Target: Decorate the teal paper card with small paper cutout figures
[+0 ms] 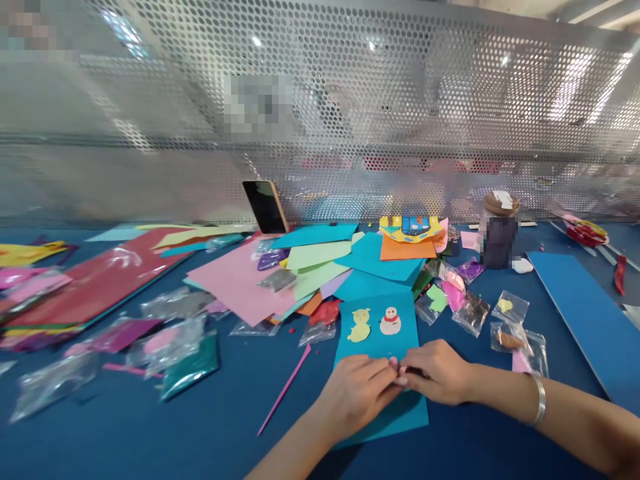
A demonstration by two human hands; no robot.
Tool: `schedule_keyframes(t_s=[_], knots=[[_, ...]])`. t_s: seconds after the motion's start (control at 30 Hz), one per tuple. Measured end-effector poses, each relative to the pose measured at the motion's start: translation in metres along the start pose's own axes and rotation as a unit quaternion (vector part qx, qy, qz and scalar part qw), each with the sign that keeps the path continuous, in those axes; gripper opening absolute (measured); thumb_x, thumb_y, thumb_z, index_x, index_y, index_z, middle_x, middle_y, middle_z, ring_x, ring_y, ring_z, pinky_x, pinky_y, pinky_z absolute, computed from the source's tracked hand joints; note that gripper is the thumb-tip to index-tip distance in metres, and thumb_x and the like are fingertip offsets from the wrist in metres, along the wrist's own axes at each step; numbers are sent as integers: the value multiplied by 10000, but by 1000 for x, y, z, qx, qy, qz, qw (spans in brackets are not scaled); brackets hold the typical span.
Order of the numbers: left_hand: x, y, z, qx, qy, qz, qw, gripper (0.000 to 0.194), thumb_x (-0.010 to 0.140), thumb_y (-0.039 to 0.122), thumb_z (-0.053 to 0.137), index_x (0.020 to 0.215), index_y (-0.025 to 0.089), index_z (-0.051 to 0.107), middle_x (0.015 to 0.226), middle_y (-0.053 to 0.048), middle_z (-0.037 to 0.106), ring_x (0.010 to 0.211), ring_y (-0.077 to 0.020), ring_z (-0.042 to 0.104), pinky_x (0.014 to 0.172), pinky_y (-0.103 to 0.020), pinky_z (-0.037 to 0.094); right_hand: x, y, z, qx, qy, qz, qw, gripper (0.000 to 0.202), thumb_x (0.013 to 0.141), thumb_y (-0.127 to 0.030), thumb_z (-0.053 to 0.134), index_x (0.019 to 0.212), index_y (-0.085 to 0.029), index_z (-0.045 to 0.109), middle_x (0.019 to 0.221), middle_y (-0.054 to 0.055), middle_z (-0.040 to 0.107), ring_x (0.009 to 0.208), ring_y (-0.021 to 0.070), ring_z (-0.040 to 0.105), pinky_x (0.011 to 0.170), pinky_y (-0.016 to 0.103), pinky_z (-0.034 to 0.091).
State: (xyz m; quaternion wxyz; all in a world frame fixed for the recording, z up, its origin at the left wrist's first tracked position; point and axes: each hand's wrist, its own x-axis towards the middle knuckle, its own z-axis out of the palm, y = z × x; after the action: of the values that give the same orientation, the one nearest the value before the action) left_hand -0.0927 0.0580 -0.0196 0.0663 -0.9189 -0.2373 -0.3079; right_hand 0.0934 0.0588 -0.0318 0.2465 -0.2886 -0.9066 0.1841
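So the person's left hand (357, 390) and right hand (437, 370) meet fingertip to fingertip, fingers curled in, over a turquoise sheet (407, 419) at the lower centre of the frame. Might be a tiny pinkish bit pinched there, but it's too small to tell whether either hand grips anything. Just above them on the sheet sit a yellow animal figure (359, 327) and a snowman (390, 322) with a red scarf. A pink stick (285, 389) lies left of the sheet, and a phone (265, 207) leans at upper centre.

Craft workspace, given the coloured paper (240, 280) (and plastic bags (193, 365)).
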Motion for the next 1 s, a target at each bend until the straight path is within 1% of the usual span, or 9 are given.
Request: schedule_keyframes(t_s=[0.13, 0.3, 0.47, 0.57, 0.63, 0.7, 0.8, 0.9, 1.0], knots=[[-2, 1, 3, -1, -15, 9, 1000, 321, 882, 328, 382, 648, 163, 527, 584, 8, 591, 436, -88, 482, 423, -238, 276, -3, -2, 3, -68, -23, -53, 996, 297, 894, -273, 287, 745, -164, 519, 661, 26, 593, 553, 119, 534, 525, 238, 342], [0, 6, 2, -9, 30, -15, 999, 244, 863, 357, 426, 785, 154, 536, 646, 6, 620, 533, -96, 564, 473, -225, 372, -6, -3, 3, -60, -19, -58, 996, 322, 894, -261, 271, 711, -166, 518, 601, 24, 585, 497, 116, 519, 481, 245, 322], [5, 7, 0, -44, 54, -36, 997, 79, 833, 204, 492, 860, 153, 547, 779, -12, 640, 680, -96, 596, 608, -194, 464, -4, 2, -7, -9, -2, -41, 999, 335, 856, -305, 261, 671, -172, 506, 560, 27, 540, 508, 139, 496, 500, 261, 352], [5, 6, -1, -31, 118, -43, 992, 83, 774, 137, 566, 855, 154, 561, 772, -11, 650, 693, -102, 599, 660, -211, 482, -3, 8, -13, -43, 46, -30, 998, 403, 793, -453, 378, 963, -125, 538, 809, 93, 606, 770, 209, 545, 688, 333, 407], [3, 7, 0, -18, 133, -39, 990, 119, 768, 123, 570, 882, 155, 571, 792, -18, 659, 724, -110, 607, 688, -225, 487, -3, 12, -14, -96, 38, -15, 995, 730, 697, -603, 484, 1205, -84, 407, 1104, 160, 536, 1043, 274, 458, 877, 420, 334], [1, 10, 3, -6, 105, -16, 994, 129, 800, 119, 516, 909, 153, 577, 850, -34, 667, 784, -124, 614, 704, -237, 490, -5, 15, -13, -144, -14, -2, 990, 969, 622, -711, 486, 1310, -63, 277, 1281, 183, 394, 1207, 305, 296, 995, 475, 176], [-2, 14, 13, -2, 31, 33, 999, 199, 857, 133, 392, 898, 144, 587, 941, -52, 661, 936, -162, 589, 738, -268, 491, -7, 19, -10, -173, -99, 18, 980, 1007, 639, -765, 385, 1353, -77, 214, 1366, 151, 283, 1282, 300, 143, 1029, 497, -12], [-4, 16, 20, 7, -29, 44, 999, 268, 885, 171, 329, 903, 124, 593, 923, -63, 665, 1028, -197, 544, 764, -304, 489, -9, 22, -8, -178, -135, 27, 974, 986, 639, -793, 322, 1348, -111, 252, 1388, 122, 245, 1296, 294, 84, 1016, 501, -93], [-9, 20, 19, 48, -64, 10, 997, 272, 877, 162, 340, 930, 86, 595, 916, -106, 660, 1053, -231, 524, 807, -355, 472, -10, 22, -8, -191, -135, 23, 972, 972, 646, -796, 296, 1346, -122, 263, 1395, 110, 225, 1301, 290, 53, 1006, 500, -126]])
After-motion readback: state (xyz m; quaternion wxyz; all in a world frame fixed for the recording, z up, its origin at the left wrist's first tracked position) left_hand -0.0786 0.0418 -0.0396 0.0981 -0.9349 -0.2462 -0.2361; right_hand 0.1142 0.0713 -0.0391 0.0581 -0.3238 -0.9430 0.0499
